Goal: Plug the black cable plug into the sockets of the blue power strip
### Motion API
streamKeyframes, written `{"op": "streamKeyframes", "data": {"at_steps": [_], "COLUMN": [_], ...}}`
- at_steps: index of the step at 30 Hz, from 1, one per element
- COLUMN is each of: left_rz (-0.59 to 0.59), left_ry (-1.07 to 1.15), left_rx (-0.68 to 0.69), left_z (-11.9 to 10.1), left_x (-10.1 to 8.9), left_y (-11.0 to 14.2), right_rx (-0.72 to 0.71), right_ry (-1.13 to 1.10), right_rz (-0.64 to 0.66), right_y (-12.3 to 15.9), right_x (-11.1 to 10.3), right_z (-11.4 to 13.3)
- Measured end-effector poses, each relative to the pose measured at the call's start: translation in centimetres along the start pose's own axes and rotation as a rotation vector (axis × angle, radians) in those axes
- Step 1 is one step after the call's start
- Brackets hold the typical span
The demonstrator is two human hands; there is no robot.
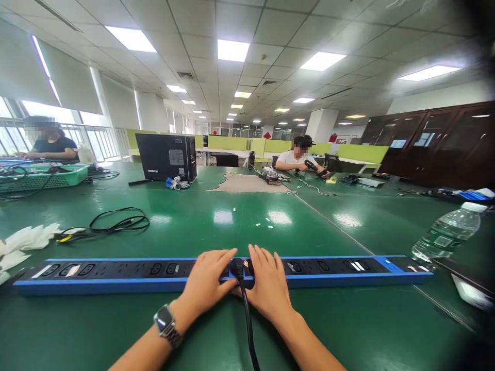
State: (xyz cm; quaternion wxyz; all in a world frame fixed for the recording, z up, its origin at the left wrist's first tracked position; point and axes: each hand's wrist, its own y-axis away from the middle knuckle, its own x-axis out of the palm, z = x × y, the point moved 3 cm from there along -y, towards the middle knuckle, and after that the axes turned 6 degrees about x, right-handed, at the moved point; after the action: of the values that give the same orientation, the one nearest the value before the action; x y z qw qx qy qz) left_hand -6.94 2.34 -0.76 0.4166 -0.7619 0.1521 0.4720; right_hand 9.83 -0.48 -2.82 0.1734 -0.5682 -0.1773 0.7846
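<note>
A long blue power strip (pixel 116 284) with black sockets lies across the green table in front of me. Near its middle, a black plug (pixel 237 266) sits on the socket face, and its cable (pixel 248 314) runs down toward me. My left hand (pixel 209 273), with a watch (pixel 166 322) on the wrist, grips the strip just left of the plug, fingers over the top and thumb at the near side. To the right of the plug, my right hand (pixel 267 281) clasps the strip the same way. Part of the plug's base is hidden by the fingers.
A water bottle (pixel 448 232) leans at the right end. Coiled black cable (pixel 119 221) and white tissues (pixel 27 245) lie left. Farther back are a computer case (pixel 166 156), blue-white gloves (pixel 177 183), a green basket (pixel 69 178) and two people, one holding a black tool (pixel 310 165).
</note>
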Motion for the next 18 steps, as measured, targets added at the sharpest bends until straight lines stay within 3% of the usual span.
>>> {"op": "streamKeyframes", "data": {"at_steps": [2, 4, 7, 9, 13, 18], "left_rz": [-0.026, -0.136, -0.357, -0.427, -0.345, -0.183], "left_ry": [0.063, 0.133, 0.231, 0.245, 0.173, 0.109], "left_rx": [-0.021, -0.071, -0.172, -0.247, -0.341, -0.296], "left_z": [-1.3, -1.6, -0.3, 1.5, 5.3, 6.9], "left_x": [1.4, 1.7, -0.1, -2.1, -4.9, -4.9], "left_y": [-1.4, -2.0, -1.5, -0.4, 3.0, 5.6], "right_rx": [-0.01, -0.007, 0.002, 0.017, 0.024, 0.048], "right_ry": [0.03, 0.044, 0.058, 0.058, 0.026, -0.01], "right_rz": [0.007, 0.014, 0.036, 0.045, 0.072, 0.093], "right_y": [0.3, 0.4, 0.4, 0.4, 0.2, 0.0], "right_x": [0.3, 0.6, 0.8, 0.7, 0.3, -0.1], "right_z": [-0.3, -0.3, -0.2, -0.2, 0.1, 0.3]}}
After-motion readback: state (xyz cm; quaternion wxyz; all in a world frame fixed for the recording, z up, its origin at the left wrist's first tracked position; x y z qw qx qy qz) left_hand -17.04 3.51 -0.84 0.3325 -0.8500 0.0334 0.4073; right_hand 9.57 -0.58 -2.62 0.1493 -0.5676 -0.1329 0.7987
